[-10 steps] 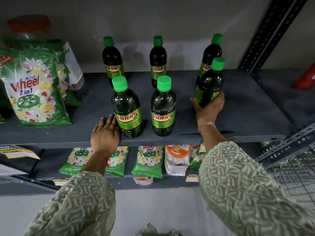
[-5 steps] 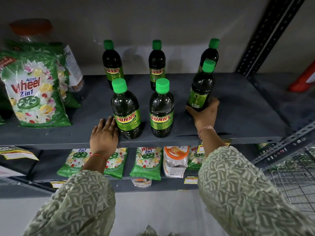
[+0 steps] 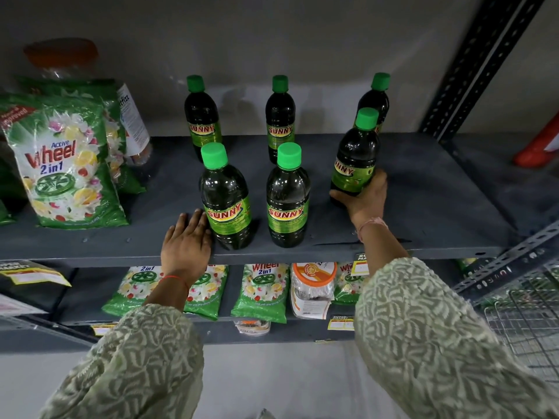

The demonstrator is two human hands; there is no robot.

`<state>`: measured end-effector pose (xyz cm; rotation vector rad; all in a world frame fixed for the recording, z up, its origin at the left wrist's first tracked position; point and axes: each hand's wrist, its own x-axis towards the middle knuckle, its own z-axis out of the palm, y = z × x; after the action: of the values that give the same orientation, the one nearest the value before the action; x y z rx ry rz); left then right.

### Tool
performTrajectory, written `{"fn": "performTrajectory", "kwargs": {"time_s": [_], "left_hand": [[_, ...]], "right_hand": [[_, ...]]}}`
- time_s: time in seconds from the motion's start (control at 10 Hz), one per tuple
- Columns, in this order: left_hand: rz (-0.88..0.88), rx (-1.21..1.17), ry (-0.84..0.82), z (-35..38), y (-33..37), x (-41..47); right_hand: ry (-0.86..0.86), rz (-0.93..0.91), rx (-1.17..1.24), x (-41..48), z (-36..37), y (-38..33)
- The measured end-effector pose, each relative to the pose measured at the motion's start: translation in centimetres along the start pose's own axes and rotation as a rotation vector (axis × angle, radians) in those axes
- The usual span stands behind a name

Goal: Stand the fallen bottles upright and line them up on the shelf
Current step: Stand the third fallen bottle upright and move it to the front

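Having been slid left since a moment ago, the sixth bottle (image 3: 354, 164) is gripped by the right hand (image 3: 364, 198); the left hand (image 3: 187, 240) lies spread flat on the shelf (image 3: 438, 213). Alignment is judged nearly complete.

Back row: three bottles (image 3: 279, 119) stand along the shelf (image 3: 423, 189) rear.
Front row: two bottles (image 3: 287, 198) left, a third (image 3: 354, 164) right.
Far left: detergent bag (image 3: 63, 164).
Below: lower shelf (image 3: 84, 297) with packets (image 3: 260, 293).
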<state>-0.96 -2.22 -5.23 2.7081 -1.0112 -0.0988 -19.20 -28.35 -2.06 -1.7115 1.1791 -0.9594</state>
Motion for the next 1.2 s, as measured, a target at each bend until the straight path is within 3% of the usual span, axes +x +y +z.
{"fn": "performTrajectory", "kwargs": {"time_s": [0.1, 0.3, 0.4, 0.5, 0.6, 0.8, 0.9, 1.2], "left_hand": [[0.005, 0.004, 0.004, 0.0, 0.0, 0.0], [0.008, -0.004, -0.004, 0.0, 0.0, 0.0], [0.009, -0.002, 0.002, 0.0, -0.1, 0.0], [0.008, 0.006, -0.005, 0.0, -0.1, 0.0], [0.009, -0.003, 0.002, 0.0, -0.1, 0.0], [0.017, -0.007, 0.011, 0.2, -0.3, 0.2], [0.012, -0.001, 0.004, 0.3, -0.3, 0.3], [0.019, 0.009, -0.015, 0.2, -0.3, 0.4]], "right_hand": [[-0.078, 0.014, 0.101, 0.4, -0.9, 0.4], [-0.468, 0.071, 0.029, 2.3, -3.0, 2.3], [-0.417, 0.102, 0.028, 1.7, -2.2, 1.3], [-0.166, 0.057, -0.168, 0.4, -0.7, -0.7], [-0.076, 0.013, -0.14, 0.2, -0.5, -0.6], [-0.074, -0.061, -0.047, -1.0, -0.5, 0.6], [-0.035, -0.011, 0.028, -1.6, 0.1, 0.6], [-0.002, 0.014, -0.037, -3.7, -0.5, 0.7]]}}
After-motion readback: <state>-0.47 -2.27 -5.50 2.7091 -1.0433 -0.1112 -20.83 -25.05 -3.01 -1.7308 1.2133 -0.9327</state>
